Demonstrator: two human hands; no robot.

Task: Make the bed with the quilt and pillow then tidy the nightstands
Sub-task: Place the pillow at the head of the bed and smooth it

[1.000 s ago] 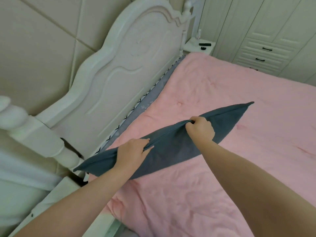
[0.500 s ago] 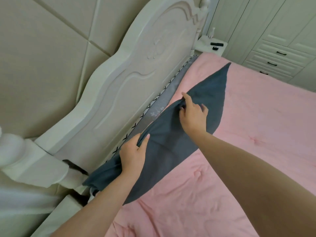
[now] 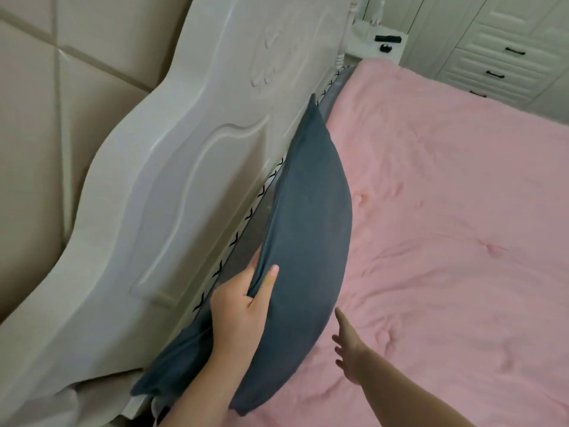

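One dark slate-blue fabric pillow [image 3: 311, 211] is present. It lies at the head of the bed, on the left edge of one pink quilted cover [image 3: 446, 226], alongside one white carved wooden headboard [image 3: 184, 167]. Its long axis runs from the near left to the far right, parallel with the headboard; the far corner tapers to a point directed toward the far nightstand, and the near end sits bunched at the near corner of the bed. A grey mattress edge [image 3: 246, 238] with black zigzag stitching shows between pillow and headboard.

Two hands are in view. The left hand [image 3: 243, 306] pinches a fold of the pillow's upper edge, thumb on the quilt side and fingers behind the fabric. The right hand [image 3: 351, 352] is apart from the pillow, just beside its lower edge over the quilt, fingers straight and spread, holding nothing.

One white nightstand [image 3: 378, 41] stands at the far end, carrying two small black items [image 3: 386, 47] too small to identify. One white drawer unit [image 3: 498, 63] stands far right.
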